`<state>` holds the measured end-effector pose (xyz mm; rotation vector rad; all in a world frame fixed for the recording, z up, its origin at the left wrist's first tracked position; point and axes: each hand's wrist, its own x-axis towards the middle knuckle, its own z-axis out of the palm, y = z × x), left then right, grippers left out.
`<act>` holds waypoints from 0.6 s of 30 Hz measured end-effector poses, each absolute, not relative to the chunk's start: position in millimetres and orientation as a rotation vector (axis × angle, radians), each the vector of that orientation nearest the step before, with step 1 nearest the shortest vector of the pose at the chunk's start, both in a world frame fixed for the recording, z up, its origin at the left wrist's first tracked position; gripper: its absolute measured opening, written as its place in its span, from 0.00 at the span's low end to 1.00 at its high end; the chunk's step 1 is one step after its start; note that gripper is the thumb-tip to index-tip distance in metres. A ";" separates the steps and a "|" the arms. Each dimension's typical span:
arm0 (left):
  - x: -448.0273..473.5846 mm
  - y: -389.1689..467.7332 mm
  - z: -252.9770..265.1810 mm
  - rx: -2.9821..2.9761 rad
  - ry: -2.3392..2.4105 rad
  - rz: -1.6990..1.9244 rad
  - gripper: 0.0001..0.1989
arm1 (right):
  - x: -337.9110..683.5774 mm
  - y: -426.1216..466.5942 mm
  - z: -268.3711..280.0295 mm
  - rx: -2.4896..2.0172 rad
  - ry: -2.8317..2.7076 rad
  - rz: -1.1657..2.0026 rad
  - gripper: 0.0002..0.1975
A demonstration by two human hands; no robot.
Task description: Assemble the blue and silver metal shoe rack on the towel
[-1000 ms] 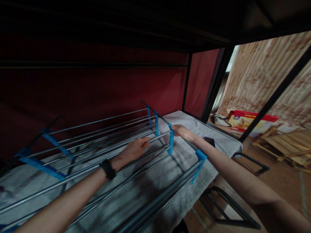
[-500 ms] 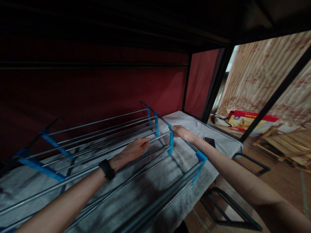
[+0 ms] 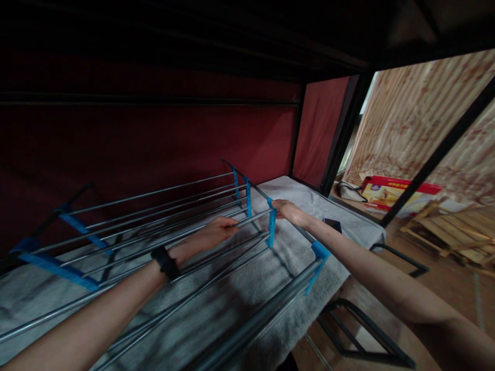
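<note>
A rack of grey metal tubes point(image 3: 185, 190) with blue plastic brackets lies on a grey fleecy cover. My left hand point(image 3: 216, 233), below a black wristband, is closed around one tube point(image 3: 253, 217) close to its right end. At that end my right hand point(image 3: 286, 210) grips the top of a blue bracket point(image 3: 272, 226), fingers bent and partly hidden behind it. The tube meets this bracket just left of my right fingers. Another blue bracket point(image 3: 320, 251) holds tubes nearer to me, below my right forearm. More blue brackets point(image 3: 58, 268) join the tubes at the far left.
A dark phone-like object point(image 3: 333, 225) lies on the cover point(image 3: 297, 185) beyond my right forearm. Black metal frame posts point(image 3: 346, 134) and red panels point(image 3: 154, 139) enclose the bed-like surface. On the floor at right are a red and yellow box point(image 3: 398, 193) and a wooden slatted piece point(image 3: 452, 229).
The rack's left end has shifted slightly to the left, and my left wrist has moved a little with it. Both hands keep their hold.
</note>
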<state>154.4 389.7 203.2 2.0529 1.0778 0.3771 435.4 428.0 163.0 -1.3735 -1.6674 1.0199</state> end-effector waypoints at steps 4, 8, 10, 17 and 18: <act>158.5 389.3 205.9 2.064 1.112 0.351 0.16 | 436.7 427.1 163.3 -1.380 -1.638 1.052 0.22; 161.6 386.5 202.6 2.274 1.218 0.297 0.17 | 434.9 427.2 164.2 -1.375 -1.609 1.087 0.20; 162.0 378.4 198.9 2.510 1.309 0.328 0.18 | 432.7 427.5 164.4 -1.358 -1.569 1.114 0.20; 160.0 336.8 148.8 3.241 0.836 0.181 0.24 | 437.5 412.7 155.2 -1.264 -1.442 1.139 0.21; 160.3 336.0 138.4 3.235 0.848 0.161 0.23 | 439.0 406.8 151.4 -1.267 -1.455 1.104 0.20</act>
